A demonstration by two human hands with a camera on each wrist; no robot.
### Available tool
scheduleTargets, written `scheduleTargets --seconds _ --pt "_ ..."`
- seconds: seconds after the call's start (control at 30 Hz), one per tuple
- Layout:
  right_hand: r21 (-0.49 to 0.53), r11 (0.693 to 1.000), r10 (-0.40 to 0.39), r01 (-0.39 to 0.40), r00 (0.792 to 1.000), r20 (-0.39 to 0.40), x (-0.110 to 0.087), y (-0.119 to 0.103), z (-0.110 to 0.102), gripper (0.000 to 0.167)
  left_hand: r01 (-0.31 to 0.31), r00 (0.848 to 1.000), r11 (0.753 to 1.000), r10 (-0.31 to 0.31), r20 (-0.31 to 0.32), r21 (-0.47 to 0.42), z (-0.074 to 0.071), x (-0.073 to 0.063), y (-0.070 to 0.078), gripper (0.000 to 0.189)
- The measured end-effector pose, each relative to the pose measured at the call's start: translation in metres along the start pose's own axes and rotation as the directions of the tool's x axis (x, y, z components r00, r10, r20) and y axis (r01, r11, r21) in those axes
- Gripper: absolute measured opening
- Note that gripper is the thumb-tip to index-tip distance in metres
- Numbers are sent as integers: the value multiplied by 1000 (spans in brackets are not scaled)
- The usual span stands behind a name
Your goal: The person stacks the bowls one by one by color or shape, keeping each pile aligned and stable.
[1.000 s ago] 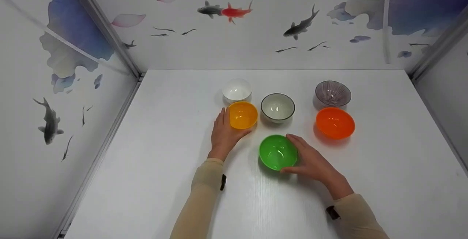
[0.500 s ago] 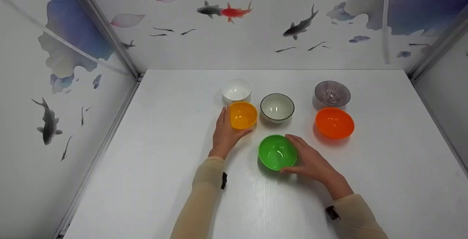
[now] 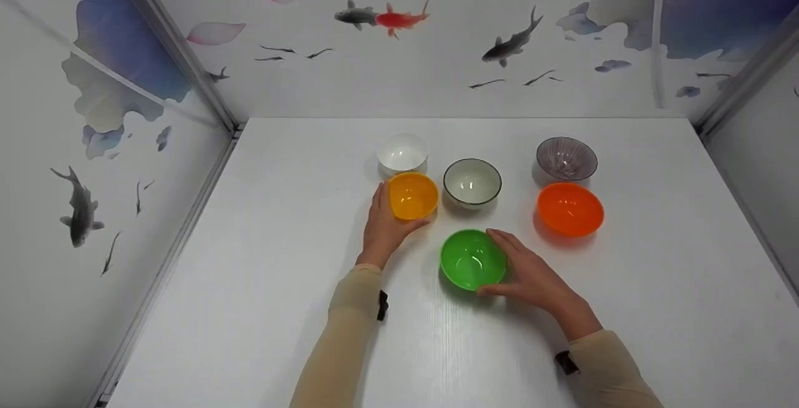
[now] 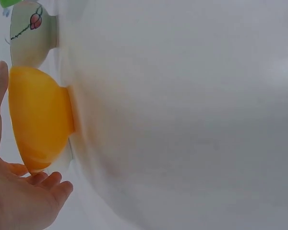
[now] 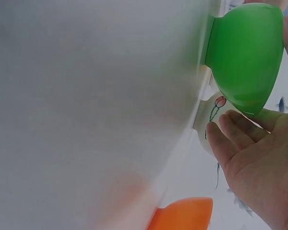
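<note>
In the head view my left hand (image 3: 385, 230) lies at the left side of a yellow bowl (image 3: 414, 196), fingers along its far left side and thumb by its near edge. The left wrist view shows the yellow bowl (image 4: 41, 120) standing on its foot between thumb and fingers. Nearer to me, my right hand (image 3: 530, 274) holds a green bowl (image 3: 473, 260) by its right side, thumb at the near rim and fingers at the far right. From the right wrist, the green bowl's (image 5: 247, 55) foot rests on the table. Both bowls are upright.
Behind the yellow bowl stands a white bowl (image 3: 402, 153). A pale bowl with a dark rim (image 3: 472, 182) sits to its right, a flower painted outside. Farther right are a purple ridged bowl (image 3: 567, 160) and an orange bowl (image 3: 570, 209). Printed walls enclose the white table (image 3: 249, 258).
Both hands and all the bowls keep their places on the table. Only a very slight shift of the whole head view shows.
</note>
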State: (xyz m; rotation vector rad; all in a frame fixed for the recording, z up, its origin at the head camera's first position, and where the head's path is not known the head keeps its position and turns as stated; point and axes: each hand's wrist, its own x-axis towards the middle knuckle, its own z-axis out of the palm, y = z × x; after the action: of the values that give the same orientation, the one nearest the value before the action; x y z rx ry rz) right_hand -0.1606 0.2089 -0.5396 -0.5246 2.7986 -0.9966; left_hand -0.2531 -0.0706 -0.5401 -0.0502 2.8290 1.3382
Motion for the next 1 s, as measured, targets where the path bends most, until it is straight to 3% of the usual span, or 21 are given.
scheduleTargets --seconds 0.17,0.43,1.0 --pt "-3 1000 -11 11 1000 -6 -1 -1 -1 113 0 1000 999 0 -4 -42 0 1 1 116" --pt "-1 1000 -2 2 1000 -2 -1 -2 -2 113 56 998 995 -54 19 -81 1 1 3 120" --pt "-7 1000 7 -7 1000 -11 -2 -2 -1 112 -11 1000 982 6 -26 -188 5 0 0 111"
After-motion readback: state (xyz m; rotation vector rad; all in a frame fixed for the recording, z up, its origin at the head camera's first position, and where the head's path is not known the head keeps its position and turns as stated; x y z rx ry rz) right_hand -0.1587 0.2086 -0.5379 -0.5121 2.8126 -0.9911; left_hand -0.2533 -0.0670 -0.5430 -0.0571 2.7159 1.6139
